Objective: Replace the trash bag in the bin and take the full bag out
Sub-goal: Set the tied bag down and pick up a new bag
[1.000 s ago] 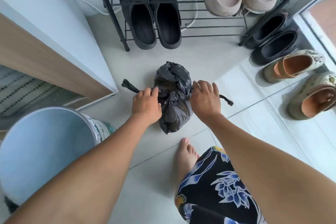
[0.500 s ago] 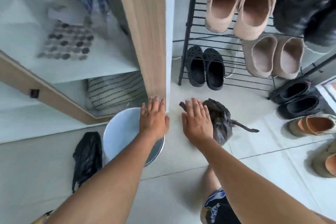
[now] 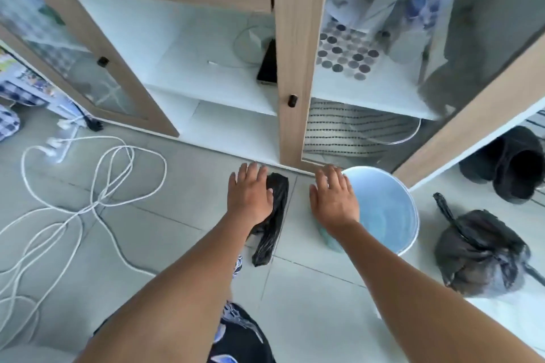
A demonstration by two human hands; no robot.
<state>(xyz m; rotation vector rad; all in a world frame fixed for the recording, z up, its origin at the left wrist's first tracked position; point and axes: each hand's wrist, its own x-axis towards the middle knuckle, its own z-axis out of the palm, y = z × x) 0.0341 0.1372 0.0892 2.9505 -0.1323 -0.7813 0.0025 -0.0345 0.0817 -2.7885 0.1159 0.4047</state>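
Observation:
A light blue round bin (image 3: 389, 215) stands on the tiled floor, with no bag in it. The full black trash bag (image 3: 477, 253), tied at the top, lies on the floor to the bin's right. A folded, flat black bag (image 3: 272, 230) lies on the floor left of the bin. My left hand (image 3: 249, 196) is spread open directly over this flat bag, covering its upper part. My right hand (image 3: 333, 197) is open too, fingers apart, over the bin's left rim and holding nothing.
A wooden cabinet with an open glass door (image 3: 88, 62) and white shelves (image 3: 212, 68) stands just ahead. A dark phone (image 3: 267, 63) leans on a shelf. White cables (image 3: 97, 194) coil on the floor at left. Black shoes (image 3: 513, 165) sit at right.
My view has swung left from the shoe rack to the cabinet. Both hands let go of the full bag, which now lies at right, and my left hand has moved over the flat black bag.

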